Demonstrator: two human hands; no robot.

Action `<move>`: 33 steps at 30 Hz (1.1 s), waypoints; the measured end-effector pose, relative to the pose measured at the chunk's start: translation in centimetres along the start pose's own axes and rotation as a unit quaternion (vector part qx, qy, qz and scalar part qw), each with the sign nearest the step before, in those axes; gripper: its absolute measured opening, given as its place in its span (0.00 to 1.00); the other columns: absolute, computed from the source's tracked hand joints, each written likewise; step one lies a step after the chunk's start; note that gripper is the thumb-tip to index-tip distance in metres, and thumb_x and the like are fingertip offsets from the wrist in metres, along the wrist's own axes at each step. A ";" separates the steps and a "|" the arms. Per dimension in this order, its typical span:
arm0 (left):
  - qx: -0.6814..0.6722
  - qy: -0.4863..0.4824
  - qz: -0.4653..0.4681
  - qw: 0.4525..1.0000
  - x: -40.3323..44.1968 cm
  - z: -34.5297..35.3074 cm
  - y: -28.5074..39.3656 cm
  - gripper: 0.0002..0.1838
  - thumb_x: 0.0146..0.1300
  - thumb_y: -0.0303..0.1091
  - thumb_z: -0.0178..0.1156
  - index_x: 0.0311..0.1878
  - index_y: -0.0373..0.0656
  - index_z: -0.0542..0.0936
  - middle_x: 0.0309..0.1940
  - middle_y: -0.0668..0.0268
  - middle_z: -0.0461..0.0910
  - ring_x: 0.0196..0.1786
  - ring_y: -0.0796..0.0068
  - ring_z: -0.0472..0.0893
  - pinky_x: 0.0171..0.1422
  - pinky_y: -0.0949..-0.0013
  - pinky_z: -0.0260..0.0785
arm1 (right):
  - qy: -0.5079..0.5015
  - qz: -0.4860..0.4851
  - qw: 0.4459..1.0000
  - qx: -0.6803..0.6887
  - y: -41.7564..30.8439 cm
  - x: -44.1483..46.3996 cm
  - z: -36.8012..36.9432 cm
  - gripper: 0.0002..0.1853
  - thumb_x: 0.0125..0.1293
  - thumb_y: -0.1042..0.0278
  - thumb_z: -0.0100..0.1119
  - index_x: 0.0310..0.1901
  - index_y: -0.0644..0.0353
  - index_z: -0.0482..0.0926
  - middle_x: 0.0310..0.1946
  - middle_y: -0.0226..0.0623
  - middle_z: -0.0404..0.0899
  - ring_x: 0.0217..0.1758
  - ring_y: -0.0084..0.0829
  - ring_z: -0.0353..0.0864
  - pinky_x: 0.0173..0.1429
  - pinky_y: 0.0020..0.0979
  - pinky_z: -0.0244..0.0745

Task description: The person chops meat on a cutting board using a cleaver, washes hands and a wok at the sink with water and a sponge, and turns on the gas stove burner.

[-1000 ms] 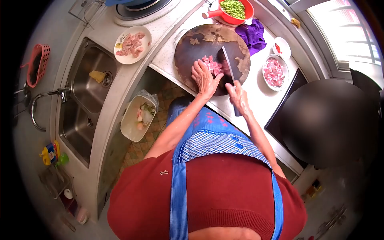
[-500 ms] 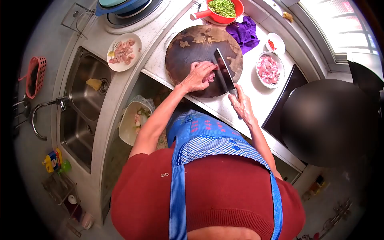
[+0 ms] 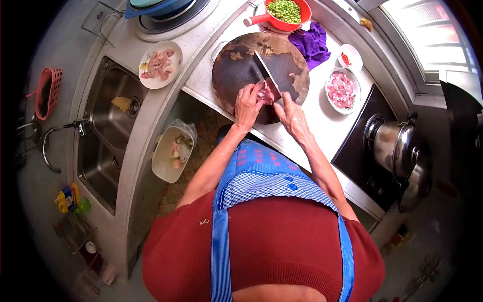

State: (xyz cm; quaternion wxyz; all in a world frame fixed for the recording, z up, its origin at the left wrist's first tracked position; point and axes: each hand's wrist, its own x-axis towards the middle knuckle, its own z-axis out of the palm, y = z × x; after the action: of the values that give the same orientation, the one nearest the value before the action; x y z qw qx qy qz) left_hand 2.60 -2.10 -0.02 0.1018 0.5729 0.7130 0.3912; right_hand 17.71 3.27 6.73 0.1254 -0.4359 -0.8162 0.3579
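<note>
A pile of pink meat pieces (image 3: 266,92) lies near the front of the round dark chopping board (image 3: 241,63). My left hand (image 3: 247,106) is closed against the left side of the meat, its fingertips on the pieces. On the right, my right hand (image 3: 292,117) is closed round the handle of a knife (image 3: 265,69), whose blade slants up and left across the board, touching the meat. The handle is mostly hidden under my fingers. A bowl of cut meat (image 3: 341,90) and a small dish with red pieces (image 3: 350,58) stand right of the board.
Behind the board are a red strainer of green pieces (image 3: 285,13) and a purple cloth (image 3: 312,44). A plate of meat (image 3: 161,64) sits beside the sink (image 3: 113,118). A steel pot (image 3: 391,144) stands on the stove at right; a bin (image 3: 170,160) is below the counter.
The knife blade has tilted and shifted left to the meat, with my right hand following it. My left hand has drawn back beside the pile. The dark blurred disc at right has given way to the pot.
</note>
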 end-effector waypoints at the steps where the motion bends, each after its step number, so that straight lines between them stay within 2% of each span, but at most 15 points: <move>1: 0.000 0.000 0.000 1.000 0.0 -0.1 0.1 0.34 0.43 0.27 0.69 0.58 0.43 0.71 0.49 0.59 0.72 0.49 0.55 0.72 0.55 0.58 0.66 | 0.036 -0.018 0.999 0.023 -1.9 0.0 -1.3 0.16 0.64 0.65 0.54 0.48 0.60 0.62 0.27 0.58 0.75 0.34 0.61 0.76 0.34 0.52 0.69; 3: -0.021 0.003 -0.009 1.000 0.1 -0.4 0.2 0.32 0.44 0.27 0.69 0.56 0.43 0.72 0.48 0.58 0.72 0.49 0.55 0.73 0.54 0.58 0.67 | 0.069 -0.036 0.996 0.045 -2.5 -0.2 -1.2 0.16 0.64 0.65 0.54 0.48 0.60 0.62 0.27 0.58 0.75 0.34 0.61 0.75 0.33 0.52 0.69; 6: -0.031 0.005 -0.027 0.999 -0.2 -0.1 -0.2 0.32 0.44 0.27 0.69 0.56 0.42 0.72 0.47 0.58 0.72 0.49 0.54 0.73 0.53 0.59 0.68 | -0.014 0.034 0.999 -0.003 0.2 -0.4 1.6 0.14 0.65 0.64 0.53 0.46 0.60 0.62 0.30 0.62 0.74 0.36 0.63 0.75 0.35 0.50 0.68; 9: -0.044 -0.012 -0.034 0.998 -0.5 -0.6 -0.4 0.32 0.44 0.27 0.69 0.56 0.40 0.71 0.47 0.57 0.71 0.50 0.53 0.73 0.52 0.58 0.69 | -0.043 0.040 0.998 0.000 -0.9 -0.1 0.3 0.16 0.65 0.64 0.53 0.48 0.60 0.63 0.29 0.62 0.74 0.35 0.63 0.75 0.36 0.51 0.69; 11: -0.056 0.012 -0.053 0.997 -0.5 -0.8 -0.4 0.30 0.45 0.28 0.69 0.54 0.37 0.71 0.46 0.56 0.71 0.49 0.51 0.74 0.50 0.57 0.70 | 0.058 -0.063 0.996 0.020 -3.2 -0.3 -0.6 0.17 0.65 0.63 0.53 0.51 0.59 0.63 0.28 0.61 0.75 0.35 0.62 0.75 0.36 0.51 0.68; 12: -0.056 0.010 -0.055 0.997 -0.7 -1.0 -0.7 0.30 0.45 0.28 0.69 0.54 0.37 0.71 0.46 0.56 0.71 0.49 0.51 0.74 0.50 0.57 0.70 | 0.056 -0.061 0.996 0.021 -2.4 -0.4 0.5 0.17 0.65 0.63 0.53 0.51 0.59 0.63 0.28 0.61 0.75 0.35 0.62 0.75 0.36 0.51 0.68; 14: -0.056 -0.032 -0.086 0.994 -1.2 -1.1 -1.1 0.29 0.46 0.36 0.71 0.52 0.35 0.73 0.44 0.55 0.72 0.45 0.54 0.76 0.46 0.59 0.70 | -0.006 -0.002 1.000 -0.023 -0.1 -0.3 2.9 0.17 0.62 0.65 0.53 0.50 0.61 0.64 0.27 0.58 0.77 0.33 0.59 0.76 0.35 0.52 0.70; 16: -0.038 0.004 -0.057 0.998 -0.4 -1.2 -1.0 0.27 0.47 0.36 0.70 0.49 0.35 0.74 0.40 0.56 0.73 0.40 0.56 0.77 0.43 0.60 0.71 | -0.024 0.006 1.000 -0.018 -0.9 0.4 1.7 0.17 0.62 0.65 0.52 0.51 0.61 0.64 0.30 0.57 0.77 0.36 0.58 0.77 0.36 0.52 0.70; 18: -0.046 -0.037 -0.112 0.992 -0.6 -1.6 -0.8 0.24 0.48 0.34 0.69 0.48 0.35 0.75 0.37 0.57 0.74 0.35 0.58 0.78 0.40 0.61 0.71 | -0.014 -0.031 0.999 -0.026 -2.0 0.1 0.9 0.18 0.64 0.65 0.54 0.53 0.59 0.64 0.30 0.57 0.77 0.36 0.58 0.77 0.36 0.47 0.71; 20: -0.058 -0.008 -0.094 0.994 -1.1 -1.0 -1.6 0.21 0.49 0.33 0.69 0.46 0.36 0.76 0.35 0.57 0.75 0.32 0.60 0.79 0.36 0.62 0.71 | 0.086 -0.087 0.993 0.000 -3.7 -0.2 0.2 0.18 0.63 0.66 0.54 0.52 0.59 0.64 0.32 0.56 0.77 0.34 0.58 0.77 0.35 0.48 0.71; 23: -0.052 -0.007 -0.083 0.995 -0.6 -0.3 -1.8 0.21 0.48 0.31 0.70 0.46 0.36 0.77 0.35 0.57 0.75 0.31 0.61 0.79 0.35 0.63 0.72 | -0.010 -0.030 0.999 -0.045 0.1 -0.3 2.9 0.17 0.63 0.66 0.52 0.51 0.60 0.63 0.30 0.57 0.76 0.33 0.59 0.76 0.34 0.50 0.70; 26: -0.063 0.013 -0.080 0.995 -0.3 -0.5 -1.6 0.22 0.47 0.29 0.70 0.46 0.36 0.77 0.35 0.57 0.75 0.31 0.63 0.80 0.36 0.65 0.73 | -0.031 -0.021 0.998 -0.048 -1.5 0.1 0.8 0.19 0.60 0.67 0.55 0.51 0.59 0.63 0.30 0.55 0.77 0.35 0.57 0.77 0.34 0.51 0.70; 28: -0.115 -0.019 -0.139 0.983 -0.2 -0.8 -1.1 0.22 0.47 0.28 0.70 0.47 0.36 0.76 0.36 0.57 0.75 0.31 0.65 0.80 0.37 0.67 0.74 | 0.030 -0.034 0.999 -0.007 -3.7 -0.3 -0.9 0.17 0.61 0.66 0.55 0.48 0.60 0.63 0.28 0.55 0.76 0.34 0.58 0.77 0.34 0.50 0.70; 30: -0.111 0.005 -0.116 0.987 0.0 -0.7 -1.2 0.22 0.48 0.26 0.69 0.48 0.35 0.76 0.37 0.57 0.75 0.31 0.67 0.80 0.37 0.67 0.74 | 0.032 -0.023 0.999 0.018 -1.3 -0.6 1.3 0.17 0.61 0.66 0.55 0.48 0.60 0.63 0.28 0.55 0.76 0.34 0.58 0.77 0.34 0.50 0.70; 33: -0.139 0.014 -0.089 0.986 0.6 0.1 -1.7 0.24 0.48 0.23 0.67 0.51 0.34 0.74 0.40 0.58 0.75 0.32 0.68 0.81 0.38 0.69 0.75 | -0.033 0.017 0.999 -0.025 -0.8 0.1 1.1 0.18 0.61 0.66 0.55 0.49 0.60 0.63 0.27 0.56 0.76 0.34 0.59 0.76 0.34 0.51 0.69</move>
State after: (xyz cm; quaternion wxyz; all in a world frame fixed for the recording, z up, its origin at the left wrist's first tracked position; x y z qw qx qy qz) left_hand 1.18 -1.57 -1.08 0.2050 0.4818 0.7010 0.4842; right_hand 16.60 2.50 6.47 0.0809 -0.4408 -0.8210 0.3538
